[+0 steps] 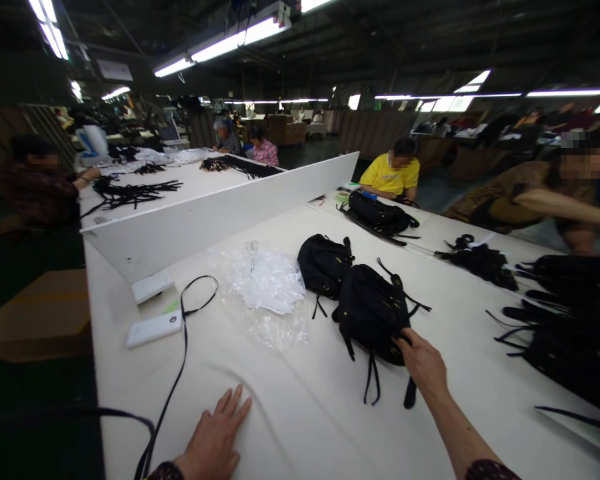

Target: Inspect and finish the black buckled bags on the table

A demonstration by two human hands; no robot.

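Note:
My right hand [425, 363] grips the lower right edge of a black backpack [373, 310], which lies on the white table [300, 427] with its straps splayed out. A second black backpack [325, 263] lies just behind it, touching it. My left hand [215, 433] rests palm down on the tabletop with its fingers spread, holding nothing. Between the hands and the divider, a clear plastic bag with white contents [270, 280] sits left of the backpacks.
A white phone-like device [155, 330] and a black cord [185, 340] lie at the left. A white divider [230, 210] crosses the table. More black bags [575, 340] are piled at right; another black bag [380, 213] lies near a person in yellow [393, 173]. Others work around.

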